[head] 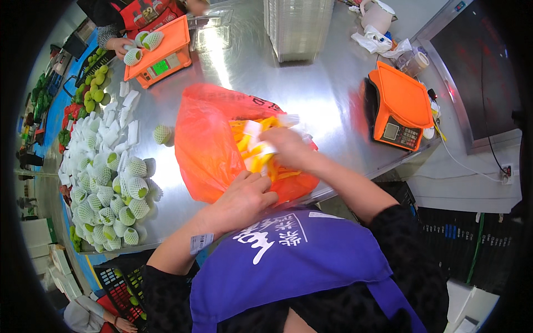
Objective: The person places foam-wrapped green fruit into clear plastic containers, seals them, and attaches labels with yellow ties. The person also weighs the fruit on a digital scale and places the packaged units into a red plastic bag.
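An open red-orange plastic bag (206, 145) lies on the metal table in front of me, holding many yellow-and-white strips (260, 143). My right hand (287, 147) is blurred over the bag's mouth, against the strips; its fingers cannot be made out clearly. At the near edge of the bag is my left hand (245, 195), its fingers curled on the rim beside the strips; whether they pinch the plastic or a strip is not clear. A single green fruit in a white foam net (162, 134) rests left of the bag.
Netted green fruits (106, 195) and foam sleeves pile up at left. A co-worker's hand (120, 46) touches fruit on an orange scale (166, 50). Another orange scale (402, 104) stands right, and stacked clear plastic trays (296, 31) stand behind. A black crate (120, 283) sits below left.
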`<action>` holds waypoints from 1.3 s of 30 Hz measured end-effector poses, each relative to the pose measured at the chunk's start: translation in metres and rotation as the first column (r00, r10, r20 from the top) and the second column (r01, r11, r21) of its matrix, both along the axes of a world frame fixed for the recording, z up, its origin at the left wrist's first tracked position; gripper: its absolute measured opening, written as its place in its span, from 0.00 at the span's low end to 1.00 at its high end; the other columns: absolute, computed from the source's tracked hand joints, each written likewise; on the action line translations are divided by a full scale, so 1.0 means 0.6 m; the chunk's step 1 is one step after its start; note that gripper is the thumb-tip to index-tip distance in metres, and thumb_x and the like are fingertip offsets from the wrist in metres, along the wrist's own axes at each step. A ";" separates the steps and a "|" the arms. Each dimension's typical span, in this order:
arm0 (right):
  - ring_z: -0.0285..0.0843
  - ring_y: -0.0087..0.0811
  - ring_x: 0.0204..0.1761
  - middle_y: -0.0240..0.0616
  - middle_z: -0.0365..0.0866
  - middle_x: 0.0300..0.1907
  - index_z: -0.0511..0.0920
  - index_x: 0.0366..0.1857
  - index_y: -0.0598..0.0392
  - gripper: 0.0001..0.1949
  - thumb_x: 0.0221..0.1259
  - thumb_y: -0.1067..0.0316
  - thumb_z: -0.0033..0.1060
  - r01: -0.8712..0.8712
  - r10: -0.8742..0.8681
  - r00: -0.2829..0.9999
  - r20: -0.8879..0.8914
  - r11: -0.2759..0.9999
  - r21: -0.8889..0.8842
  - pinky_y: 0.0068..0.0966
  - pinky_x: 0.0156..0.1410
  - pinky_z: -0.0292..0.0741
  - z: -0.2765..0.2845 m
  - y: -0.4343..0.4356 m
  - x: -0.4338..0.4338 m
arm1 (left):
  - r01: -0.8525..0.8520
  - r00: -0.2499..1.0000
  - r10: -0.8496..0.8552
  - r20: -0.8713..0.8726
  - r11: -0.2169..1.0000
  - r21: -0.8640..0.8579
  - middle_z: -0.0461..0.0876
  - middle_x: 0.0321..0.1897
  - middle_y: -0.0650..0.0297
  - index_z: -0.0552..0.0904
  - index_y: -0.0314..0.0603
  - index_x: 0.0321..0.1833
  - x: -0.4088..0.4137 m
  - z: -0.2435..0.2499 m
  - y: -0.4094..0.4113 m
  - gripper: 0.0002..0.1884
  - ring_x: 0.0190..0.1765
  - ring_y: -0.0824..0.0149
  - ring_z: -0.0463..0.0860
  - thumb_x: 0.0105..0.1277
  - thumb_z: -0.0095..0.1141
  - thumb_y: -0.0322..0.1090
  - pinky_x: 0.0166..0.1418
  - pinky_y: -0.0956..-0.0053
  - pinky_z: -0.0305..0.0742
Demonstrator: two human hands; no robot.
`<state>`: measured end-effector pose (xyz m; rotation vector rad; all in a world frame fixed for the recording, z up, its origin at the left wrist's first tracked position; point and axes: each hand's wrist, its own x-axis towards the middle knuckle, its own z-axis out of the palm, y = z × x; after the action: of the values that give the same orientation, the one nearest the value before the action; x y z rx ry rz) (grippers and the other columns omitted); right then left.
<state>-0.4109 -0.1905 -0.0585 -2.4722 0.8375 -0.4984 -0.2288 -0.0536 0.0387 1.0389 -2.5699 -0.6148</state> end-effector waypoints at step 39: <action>0.81 0.54 0.53 0.54 0.83 0.55 0.79 0.59 0.54 0.16 0.69 0.68 0.55 -0.055 0.078 0.997 -0.004 0.740 0.671 0.42 0.59 0.80 0.031 0.110 0.013 | -0.051 0.993 0.026 0.118 0.975 0.217 0.71 0.75 0.50 0.67 0.46 0.79 -0.006 -0.059 -0.076 0.43 0.72 0.46 0.76 0.59 0.71 0.33 0.68 0.54 0.78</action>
<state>-0.4030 -0.1247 -0.0402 -1.8226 0.7628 -0.0879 -0.2321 -0.0994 0.0032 1.2244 -2.6172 -0.8690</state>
